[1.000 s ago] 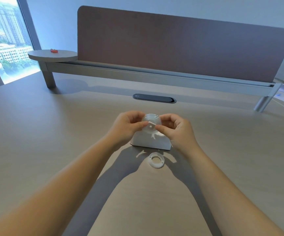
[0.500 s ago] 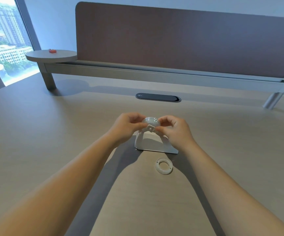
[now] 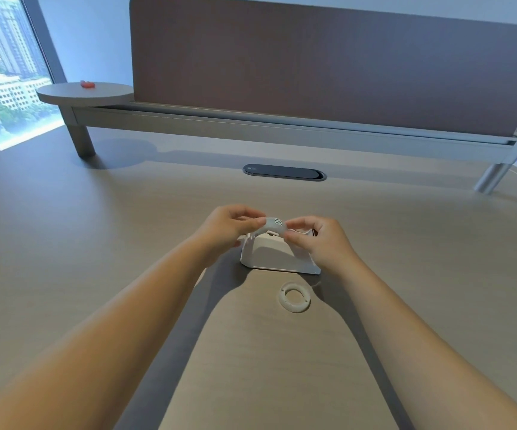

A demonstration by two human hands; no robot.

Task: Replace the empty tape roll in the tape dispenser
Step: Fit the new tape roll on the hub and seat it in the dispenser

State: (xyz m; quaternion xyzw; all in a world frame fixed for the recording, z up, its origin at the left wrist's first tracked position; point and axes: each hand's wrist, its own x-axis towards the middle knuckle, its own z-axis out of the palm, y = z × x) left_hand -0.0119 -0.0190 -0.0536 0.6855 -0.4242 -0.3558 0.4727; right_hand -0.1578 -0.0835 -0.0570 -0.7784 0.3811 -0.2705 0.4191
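Lower now than a moment ago, the small white plastic roll with a perforated hub (image 3: 274, 224) has come down from above the white plastic tape dispenser (image 3: 277, 254) to sit right at its top edge, over the cradle. Both hands pinch it between thumb and fingertips: the left hand (image 3: 231, 226) on its left rim, the right hand (image 3: 319, 240) on its right rim, the other fingers loosely curled. Whether its axle already sits in the slots I cannot tell, since the fingers cover them. A flat white plastic ring (image 3: 294, 297) lies on the pale wooden desk (image 3: 96, 243) just in front of the dispenser, apart from both hands. Judging by this, the new roll is being seated, and pressing it home should nearly finish the task.
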